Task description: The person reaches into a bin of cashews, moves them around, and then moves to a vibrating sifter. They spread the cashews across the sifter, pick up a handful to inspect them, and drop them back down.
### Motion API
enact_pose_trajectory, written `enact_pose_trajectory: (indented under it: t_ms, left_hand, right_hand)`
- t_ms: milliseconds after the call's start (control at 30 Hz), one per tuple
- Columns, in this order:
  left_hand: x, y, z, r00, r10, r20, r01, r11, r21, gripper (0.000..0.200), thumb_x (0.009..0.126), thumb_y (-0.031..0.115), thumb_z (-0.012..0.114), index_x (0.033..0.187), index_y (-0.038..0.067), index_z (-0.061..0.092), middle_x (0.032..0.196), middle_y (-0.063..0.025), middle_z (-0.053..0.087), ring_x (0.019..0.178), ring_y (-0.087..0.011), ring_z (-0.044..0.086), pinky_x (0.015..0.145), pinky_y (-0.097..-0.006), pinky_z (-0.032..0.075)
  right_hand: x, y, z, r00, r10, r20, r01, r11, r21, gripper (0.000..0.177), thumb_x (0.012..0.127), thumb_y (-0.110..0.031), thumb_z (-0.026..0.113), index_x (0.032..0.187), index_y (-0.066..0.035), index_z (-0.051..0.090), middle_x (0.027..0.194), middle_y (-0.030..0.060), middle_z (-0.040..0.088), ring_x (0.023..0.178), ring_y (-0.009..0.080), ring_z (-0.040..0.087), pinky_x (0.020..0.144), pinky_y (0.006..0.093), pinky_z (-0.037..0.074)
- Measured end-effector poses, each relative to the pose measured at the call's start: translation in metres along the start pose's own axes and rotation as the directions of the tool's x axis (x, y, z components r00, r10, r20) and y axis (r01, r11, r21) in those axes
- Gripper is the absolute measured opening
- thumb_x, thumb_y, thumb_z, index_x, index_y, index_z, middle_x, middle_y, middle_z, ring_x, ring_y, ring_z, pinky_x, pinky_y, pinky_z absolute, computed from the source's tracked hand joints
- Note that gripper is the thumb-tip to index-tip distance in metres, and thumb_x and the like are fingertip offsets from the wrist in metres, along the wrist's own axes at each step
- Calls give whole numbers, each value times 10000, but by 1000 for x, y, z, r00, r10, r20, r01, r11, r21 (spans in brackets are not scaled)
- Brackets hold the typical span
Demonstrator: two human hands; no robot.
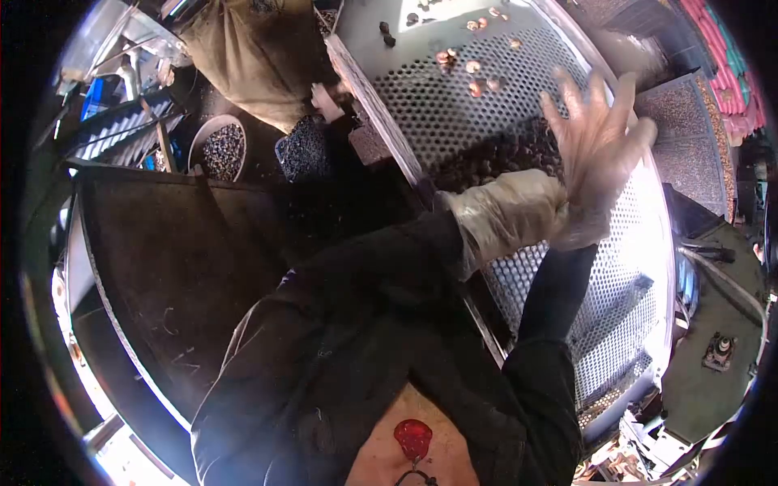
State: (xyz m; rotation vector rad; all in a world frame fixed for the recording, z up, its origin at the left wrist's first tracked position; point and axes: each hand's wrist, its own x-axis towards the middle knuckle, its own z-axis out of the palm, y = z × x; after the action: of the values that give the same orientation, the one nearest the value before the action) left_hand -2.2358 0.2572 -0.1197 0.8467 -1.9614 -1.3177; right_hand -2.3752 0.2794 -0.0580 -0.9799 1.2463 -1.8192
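Note:
Both my hands wear thin, translucent gloves and cross above a perforated metal tray [502, 77]. My right hand [598, 142] is raised over the tray's right side, its fingers spread wide and slightly blurred, with nothing in them. From the left, my left hand [519, 202] reaches across and overlaps the right wrist; its fingers are hidden there. Dark nuts or seeds [494, 162] lie heaped beneath my hands. Higher up the tray, several shiny reddish-brown and pale pieces [474, 69] are scattered, along with a couple of dark ones [387, 34].
A bucket [197, 154] of mixed dark and pale bits stands at left, near a brown sack [251, 57]. Another tray [685, 130] of small brown grains lies right of the metal one. Pink sacks [729, 73] are stacked at far right, and a green machine cover [717, 300] sits below.

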Motion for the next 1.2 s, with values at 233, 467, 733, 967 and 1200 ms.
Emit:
enact_pose_trajectory:
  t_ms: [233, 467, 733, 967, 1200]
  left_hand:
    - [-25, -1, -56, 987, -6, -158, -14, 992, -125, 563, 1143, 400, 761, 1548, 15, 694, 1280, -103, 830, 1072, -198, 770, 1036, -351, 600]
    - [-141, -107, -178, 712, -361, -602, 365, 923, -122, 563, 1147, 400, 748, 1559, 22, 677, 1277, -105, 826, 1072, -204, 769, 1038, -357, 602]
    - [-356, -262, -212, 195, -696, -691, 829, 493, -263, 563, 1152, 399, 733, 1570, 30, 657, 1274, -107, 822, 1072, -211, 768, 1040, -364, 603]
    - [-435, -302, -182, 72, -774, -630, 887, 338, -315, 563, 1156, 399, 720, 1581, 37, 640, 1271, -109, 818, 1072, -217, 767, 1042, -371, 605]
    - [-432, -307, -181, 137, -760, -635, 886, 381, -264, 564, 1161, 399, 706, 1591, 44, 623, 1269, -110, 814, 1073, -223, 767, 1044, -377, 606]
  right_hand:
    - [51, 54, -91, 868, 328, -372, -495, 529, -689, 583, 1154, -337, 744, 1601, 8, 599, 1452, 191, 778, 1172, 265, 771, 1029, 363, 617]
    - [39, 174, -125, 990, 144, -1, -4, 16, -1000, 345, 1091, -379, 757, 1162, -47, 696, 1054, 106, 698, 909, 247, 696, 740, 382, 598]
    - [-130, 159, -22, 927, 90, 364, 364, 9, -931, 518, 1123, -545, 703, 1396, -108, 751, 1143, 99, 745, 920, 298, 739, 740, 443, 644]
    - [-57, 112, -13, 843, 534, 71, -353, 647, -676, 276, 1079, -298, 763, 1271, -100, 772, 1099, 70, 788, 951, 241, 797, 890, 437, 685]
    - [66, 35, 17, 835, 447, -321, -549, 711, -440, 535, 1192, -395, 678, 1538, 14, 674, 1468, 250, 756, 1266, 314, 783, 995, 465, 700]
